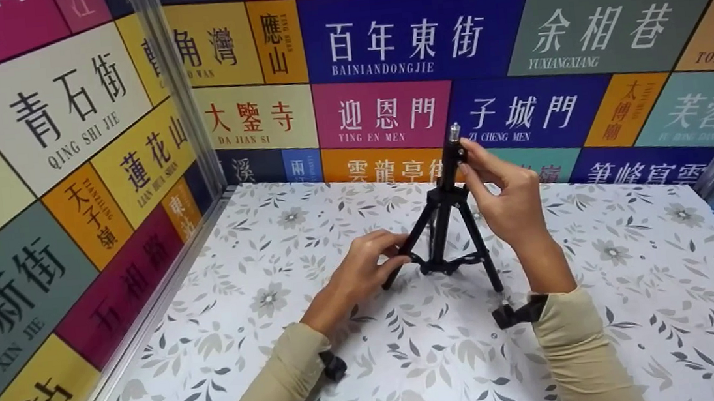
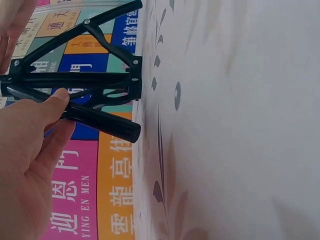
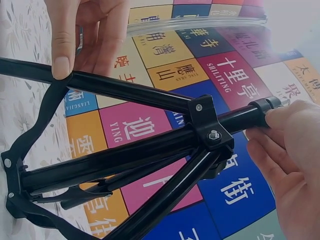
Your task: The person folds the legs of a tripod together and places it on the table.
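A small black tripod stand (image 1: 446, 197) is upright over the patterned tabletop, its three legs spread and joined by lower braces. A silver metal tip (image 1: 454, 131) tops its centre column. My left hand (image 1: 366, 262) pinches the left leg between thumb and fingers, close to where a brace joins it; the left wrist view shows that leg (image 2: 102, 121) ending in a rounded black foot. Higher up, my right hand (image 1: 507, 196) grips the column near its top, with thumb and fingers at the collar (image 3: 267, 107) above the bolted leg hub (image 3: 214, 135).
The white tabletop (image 1: 268, 366) carries a grey leaf and flower print. Panels with colourful street-name lettering (image 1: 413, 34) stand behind it and on the left (image 1: 54, 118). A clear upright edge strip (image 1: 175, 80) marks the back left corner. Black straps with small mounts (image 1: 518, 312) sit on both wrists.
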The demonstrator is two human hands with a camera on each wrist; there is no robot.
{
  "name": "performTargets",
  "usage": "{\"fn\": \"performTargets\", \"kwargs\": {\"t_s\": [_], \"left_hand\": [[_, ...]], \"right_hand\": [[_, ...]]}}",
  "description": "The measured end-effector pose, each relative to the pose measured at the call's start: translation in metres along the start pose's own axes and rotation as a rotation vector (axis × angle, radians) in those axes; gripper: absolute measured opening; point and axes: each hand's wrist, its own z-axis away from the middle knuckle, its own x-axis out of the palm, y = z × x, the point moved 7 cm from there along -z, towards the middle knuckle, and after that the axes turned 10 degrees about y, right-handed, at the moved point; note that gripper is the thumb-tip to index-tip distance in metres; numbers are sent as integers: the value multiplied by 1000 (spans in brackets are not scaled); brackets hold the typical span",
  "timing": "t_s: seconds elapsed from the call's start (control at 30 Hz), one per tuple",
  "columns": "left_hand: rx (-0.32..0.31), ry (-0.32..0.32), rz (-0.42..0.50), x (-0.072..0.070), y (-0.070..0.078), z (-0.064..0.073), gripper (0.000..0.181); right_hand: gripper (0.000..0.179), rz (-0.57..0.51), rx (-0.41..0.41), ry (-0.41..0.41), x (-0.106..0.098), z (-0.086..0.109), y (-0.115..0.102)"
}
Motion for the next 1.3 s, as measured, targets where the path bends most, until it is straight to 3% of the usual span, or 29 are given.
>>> {"fn": "performTargets", "kwargs": {"t_s": [0.33, 0.83, 1.03, 1.3], "left_hand": [[39, 40, -16, 1, 3, 0, 33], [36, 79, -37, 1, 6, 1, 31], [23, 77, -39, 3, 6, -1, 31], [-24, 59, -14, 4, 5, -2, 32]], "right_hand": [[39, 8, 3, 4, -1, 0, 1], [41, 15, 1, 9, 0, 0, 3], [42, 26, -5, 5, -1, -1, 3], [41, -46, 28, -3, 0, 0, 4]]}}
